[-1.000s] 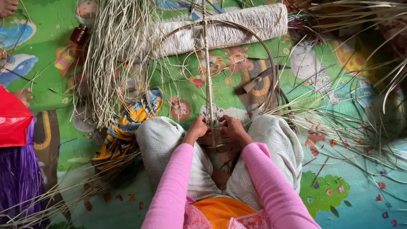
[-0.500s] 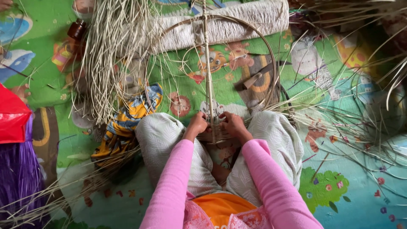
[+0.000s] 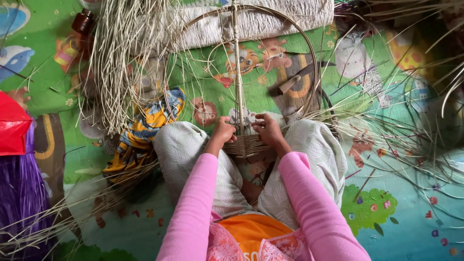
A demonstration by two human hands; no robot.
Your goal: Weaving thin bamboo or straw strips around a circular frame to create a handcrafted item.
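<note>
Both hands [image 3: 246,131] on half-woven basket [image 3: 247,144] between the knees

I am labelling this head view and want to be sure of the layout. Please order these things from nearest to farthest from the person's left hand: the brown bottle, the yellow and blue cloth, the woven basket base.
From the left hand:
1. Woven basket base, touching it, between the knees.
2. Yellow and blue cloth, to its left on the mat.
3. Brown bottle, far at the upper left.
</note>
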